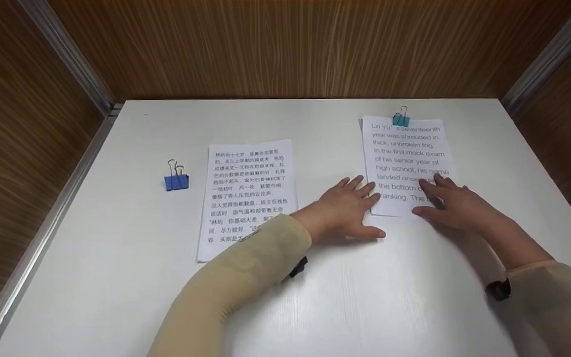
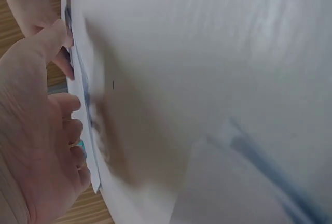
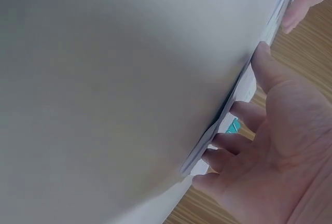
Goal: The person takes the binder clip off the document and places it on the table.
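Far left on the white table (image 1: 117, 277) a dark blue binder clip (image 1: 176, 181) with its wire handles up sits well apart from both hands, untouched. Just right of it lies a loose white sheet printed in Chinese characters (image 1: 246, 188), flat, its lower right corner hidden under the left forearm in its beige sleeve (image 1: 236, 287).

On to the left hand (image 1: 347, 208): palm down on the table, fingers straight and spread, their tips just meeting the left edge of the white stack of paper printed in English (image 1: 404, 148). The left wrist view shows the fingers along the paper's edge, though blurred.

To my eye, the step is squaring and steadying this stack. Done well, that means light, even pressure from both sides, fingers flat, so the sheets do not fan out below the clip.

The stack lies at the right of the table, pinched at its top edge by a small teal binder clip (image 1: 401, 119). The right hand (image 1: 451, 203) rests flat on its lower right part, fingers extended and slightly apart, covering some print.
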The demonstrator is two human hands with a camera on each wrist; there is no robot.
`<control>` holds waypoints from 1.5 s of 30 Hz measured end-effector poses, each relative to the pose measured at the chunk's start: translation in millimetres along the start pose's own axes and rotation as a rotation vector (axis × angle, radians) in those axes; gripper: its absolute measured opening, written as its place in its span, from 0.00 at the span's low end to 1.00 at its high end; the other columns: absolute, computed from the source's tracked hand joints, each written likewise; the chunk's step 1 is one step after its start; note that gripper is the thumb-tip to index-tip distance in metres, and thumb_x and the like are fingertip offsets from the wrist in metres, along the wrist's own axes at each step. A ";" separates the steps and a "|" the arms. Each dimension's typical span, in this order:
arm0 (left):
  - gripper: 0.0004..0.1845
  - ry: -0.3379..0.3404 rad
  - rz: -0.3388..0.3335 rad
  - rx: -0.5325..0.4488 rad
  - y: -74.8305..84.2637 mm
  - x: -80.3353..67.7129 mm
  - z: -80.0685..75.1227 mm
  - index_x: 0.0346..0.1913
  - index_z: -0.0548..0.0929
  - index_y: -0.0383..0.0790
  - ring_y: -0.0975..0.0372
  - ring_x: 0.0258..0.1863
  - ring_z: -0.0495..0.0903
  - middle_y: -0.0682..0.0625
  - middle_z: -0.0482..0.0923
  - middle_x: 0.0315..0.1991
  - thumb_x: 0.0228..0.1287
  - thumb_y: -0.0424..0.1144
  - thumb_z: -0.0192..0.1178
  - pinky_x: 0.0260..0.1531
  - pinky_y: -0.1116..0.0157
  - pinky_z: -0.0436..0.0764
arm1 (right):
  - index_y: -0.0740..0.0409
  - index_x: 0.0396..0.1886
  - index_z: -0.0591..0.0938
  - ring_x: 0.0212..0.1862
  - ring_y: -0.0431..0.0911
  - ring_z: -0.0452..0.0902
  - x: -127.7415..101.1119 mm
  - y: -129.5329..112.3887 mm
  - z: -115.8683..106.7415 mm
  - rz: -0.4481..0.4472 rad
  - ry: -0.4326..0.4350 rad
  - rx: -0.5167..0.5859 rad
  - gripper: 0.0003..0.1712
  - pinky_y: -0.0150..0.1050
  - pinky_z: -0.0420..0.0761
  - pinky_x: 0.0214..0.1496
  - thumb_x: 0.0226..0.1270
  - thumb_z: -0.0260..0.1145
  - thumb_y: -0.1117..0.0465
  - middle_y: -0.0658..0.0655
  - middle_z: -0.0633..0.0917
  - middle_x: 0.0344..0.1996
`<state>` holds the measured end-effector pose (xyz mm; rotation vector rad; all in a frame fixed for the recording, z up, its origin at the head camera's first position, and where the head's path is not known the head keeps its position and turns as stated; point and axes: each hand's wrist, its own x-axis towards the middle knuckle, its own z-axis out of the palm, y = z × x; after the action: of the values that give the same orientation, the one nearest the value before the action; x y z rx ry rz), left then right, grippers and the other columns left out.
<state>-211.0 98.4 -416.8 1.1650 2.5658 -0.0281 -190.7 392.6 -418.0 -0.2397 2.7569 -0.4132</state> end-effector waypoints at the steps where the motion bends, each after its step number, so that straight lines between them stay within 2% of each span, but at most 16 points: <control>1: 0.53 -0.009 0.001 -0.001 0.9 0.2 0.3 0.87 0.52 0.52 0.54 0.86 0.35 0.53 0.43 0.87 0.70 0.81 0.42 0.83 0.58 0.38 | 0.62 0.85 0.58 0.80 0.78 0.45 -0.4 0.1 0.0 0.002 -0.001 -0.001 0.58 0.77 0.47 0.77 0.72 0.62 0.27 0.80 0.49 0.81; 9: 0.52 -0.023 0.008 -0.050 1.7 -1.7 -1.5 0.87 0.52 0.50 0.55 0.86 0.36 0.52 0.43 0.87 0.71 0.78 0.44 0.83 0.58 0.38 | 0.61 0.85 0.58 0.80 0.78 0.45 -1.9 -1.7 0.1 0.018 -0.001 -0.005 0.57 0.77 0.55 0.75 0.73 0.62 0.28 0.78 0.49 0.81; 24: 0.53 -0.031 0.022 -0.039 -0.5 -8.4 0.9 0.87 0.52 0.48 0.55 0.86 0.38 0.51 0.43 0.87 0.70 0.78 0.45 0.83 0.57 0.39 | 0.61 0.85 0.57 0.79 0.78 0.45 0.4 -4.2 5.3 0.025 0.006 -0.015 0.57 0.77 0.56 0.75 0.74 0.61 0.28 0.78 0.47 0.82; 30: 0.53 -0.009 0.033 -0.038 -0.6 -11.4 1.3 0.87 0.53 0.47 0.54 0.86 0.40 0.50 0.44 0.87 0.71 0.78 0.45 0.83 0.57 0.41 | 0.62 0.85 0.57 0.78 0.80 0.46 -0.6 -4.6 4.6 0.022 0.012 -0.023 0.57 0.78 0.58 0.73 0.74 0.62 0.28 0.79 0.48 0.81; 37: 0.54 -0.037 0.036 0.008 -0.6 -18.9 0.4 0.87 0.55 0.47 0.54 0.86 0.41 0.49 0.45 0.87 0.70 0.79 0.43 0.83 0.57 0.40 | 0.62 0.85 0.58 0.78 0.79 0.47 -4.1 -13.2 9.7 0.013 0.013 -0.026 0.58 0.77 0.57 0.74 0.72 0.63 0.27 0.79 0.49 0.81; 45: 0.54 -0.013 0.048 0.039 -6.3 -38.8 5.3 0.86 0.58 0.45 0.52 0.86 0.44 0.46 0.49 0.86 0.70 0.79 0.45 0.83 0.55 0.43 | 0.62 0.84 0.59 0.79 0.78 0.46 -8.6 -33.9 16.5 -0.008 0.027 -0.016 0.57 0.75 0.53 0.76 0.72 0.65 0.29 0.79 0.50 0.81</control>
<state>-190.3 65.0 -411.0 1.2355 2.5359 -0.0749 -173.0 358.2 -419.6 -0.2512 2.7871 -0.4000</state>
